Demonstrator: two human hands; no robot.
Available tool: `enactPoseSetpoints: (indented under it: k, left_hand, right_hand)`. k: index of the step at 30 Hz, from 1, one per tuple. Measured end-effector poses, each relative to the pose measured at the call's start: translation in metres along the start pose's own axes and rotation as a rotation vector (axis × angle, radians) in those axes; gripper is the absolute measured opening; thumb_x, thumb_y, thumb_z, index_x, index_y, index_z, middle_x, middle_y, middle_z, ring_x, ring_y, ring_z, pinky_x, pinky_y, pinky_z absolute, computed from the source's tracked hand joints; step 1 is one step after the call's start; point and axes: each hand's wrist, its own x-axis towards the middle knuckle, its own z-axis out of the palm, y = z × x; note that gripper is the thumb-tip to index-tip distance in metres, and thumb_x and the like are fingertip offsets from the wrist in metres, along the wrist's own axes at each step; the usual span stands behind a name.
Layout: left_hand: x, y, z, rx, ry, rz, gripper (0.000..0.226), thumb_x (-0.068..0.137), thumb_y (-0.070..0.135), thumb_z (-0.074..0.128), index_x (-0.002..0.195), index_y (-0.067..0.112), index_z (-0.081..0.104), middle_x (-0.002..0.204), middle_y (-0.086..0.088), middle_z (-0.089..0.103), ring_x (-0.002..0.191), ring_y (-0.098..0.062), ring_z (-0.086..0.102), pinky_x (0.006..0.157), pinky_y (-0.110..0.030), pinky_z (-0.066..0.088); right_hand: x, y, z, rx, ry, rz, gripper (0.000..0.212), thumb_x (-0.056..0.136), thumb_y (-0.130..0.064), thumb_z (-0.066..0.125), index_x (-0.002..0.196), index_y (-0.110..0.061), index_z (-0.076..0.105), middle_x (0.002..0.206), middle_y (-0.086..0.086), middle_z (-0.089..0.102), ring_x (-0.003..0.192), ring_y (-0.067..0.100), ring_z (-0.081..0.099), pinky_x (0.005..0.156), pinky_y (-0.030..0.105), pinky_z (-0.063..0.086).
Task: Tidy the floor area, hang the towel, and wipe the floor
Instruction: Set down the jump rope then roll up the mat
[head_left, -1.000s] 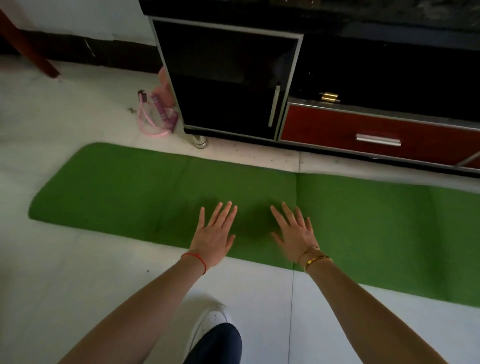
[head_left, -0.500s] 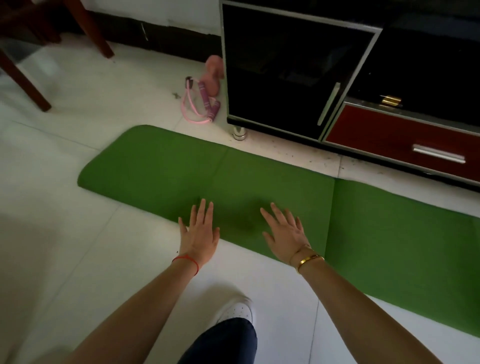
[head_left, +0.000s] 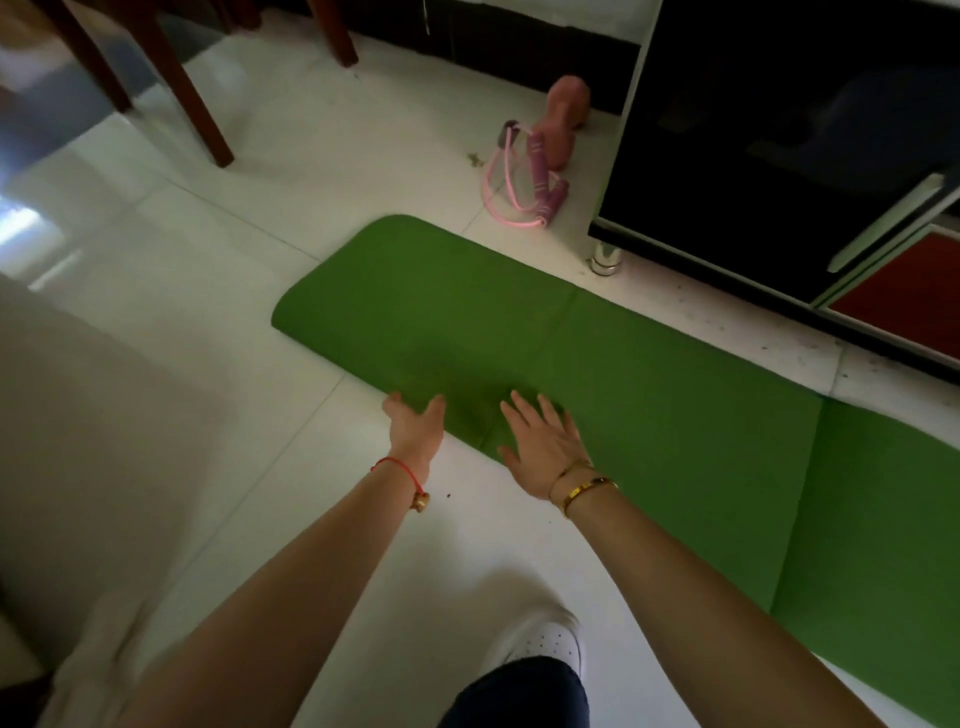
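Reaching with my open left hand (head_left: 415, 427) and open right hand (head_left: 540, 447) at the mat (head_left: 623, 374) edge, I risk it sliding on the smooth floor (head_left: 208, 364).

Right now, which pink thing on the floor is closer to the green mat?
The jump rope. Its looped cord and purple handles lie just beyond the mat's far edge, while the pink dumbbell sits farther back, beside the black cabinet.

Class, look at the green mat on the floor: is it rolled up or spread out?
Spread out. The green mat lies flat on the floor, with no rolled end in view.
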Motion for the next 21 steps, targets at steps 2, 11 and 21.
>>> enactPoseSetpoints:
  k: [2, 11, 21]
  left_hand:
    - [0.006, 0.004, 0.001, -0.229, 0.058, -0.134, 0.073, 0.09, 0.018, 0.064, 0.145, 0.011, 0.016, 0.143, -0.017, 0.036, 0.125, -0.034, 0.047, 0.109, -0.044, 0.041]
    - [0.005, 0.017, -0.012, -0.352, -0.107, -0.093, 0.041, 0.094, 0.001, 0.055, 0.132, 0.011, 0.043, 0.136, -0.012, 0.053, 0.121, -0.029, 0.054, 0.1, -0.039, 0.047]
    - [-0.058, 0.038, 0.001, -0.163, -0.164, 0.411, 0.056, 0.084, -0.013, 0.049, 0.128, 0.023, 0.047, 0.114, 0.004, 0.061, 0.106, -0.013, 0.059, 0.099, -0.037, 0.048]
  right_hand:
    - [0.004, 0.0, 0.003, -0.013, -0.027, 0.016, 0.063, 0.099, -0.04, 0.036, 0.153, -0.02, 0.008, 0.161, -0.005, -0.002, 0.147, 0.029, -0.001, 0.118, 0.052, 0.01]
    - [0.006, 0.005, -0.007, 0.065, -0.107, 0.012, 0.063, 0.099, -0.041, 0.037, 0.153, -0.023, 0.008, 0.161, -0.006, -0.002, 0.147, 0.027, -0.001, 0.119, 0.047, 0.009]
    - [-0.049, 0.01, -0.053, 0.703, 0.198, 0.153, 0.054, 0.101, -0.039, 0.036, 0.15, -0.022, 0.024, 0.155, 0.002, 0.027, 0.141, 0.024, 0.028, 0.114, 0.032, 0.022]
